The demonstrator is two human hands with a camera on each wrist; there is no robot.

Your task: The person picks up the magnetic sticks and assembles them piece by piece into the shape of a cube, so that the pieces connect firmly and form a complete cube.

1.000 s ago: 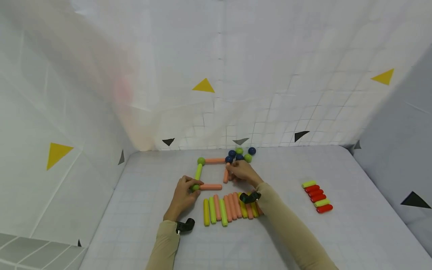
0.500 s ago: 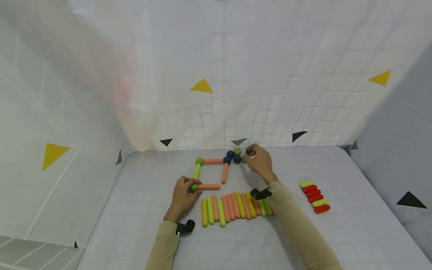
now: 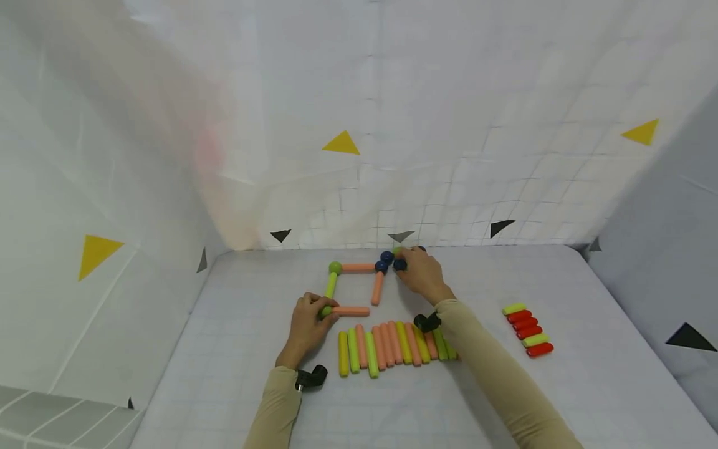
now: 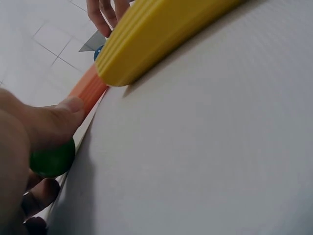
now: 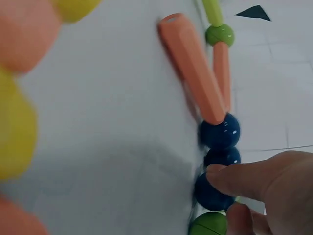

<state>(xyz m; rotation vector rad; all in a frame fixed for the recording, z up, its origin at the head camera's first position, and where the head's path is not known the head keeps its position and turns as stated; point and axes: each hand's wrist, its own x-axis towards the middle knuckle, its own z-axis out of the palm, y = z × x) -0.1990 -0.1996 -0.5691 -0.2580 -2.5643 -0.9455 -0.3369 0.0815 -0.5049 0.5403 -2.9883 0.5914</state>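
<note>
The stick-and-ball frame (image 3: 358,268) lies toward eleven o'clock on the bench (image 3: 404,411). I see the left grip (image 3: 307,321) closed round its green ball (image 4: 53,159) near eight o'clock; at its two o'clock, the right grip (image 3: 422,273) touches a blue ball (image 5: 213,193), but I can't tell whether it holds anything.

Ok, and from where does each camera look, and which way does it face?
Head: worn on the head, facing forward and down at the table; the left hand, right hand and both sleeves show.
Left wrist: on that wrist, looking past the left thumb and a green ball along a salmon stick; the right hand's fingers show at the top.
Right wrist: on that wrist, looking along the right hand's fingers at dark blue balls.
Shared: head and right wrist both show two salmon sticks meeting at one dark blue ball.
</note>
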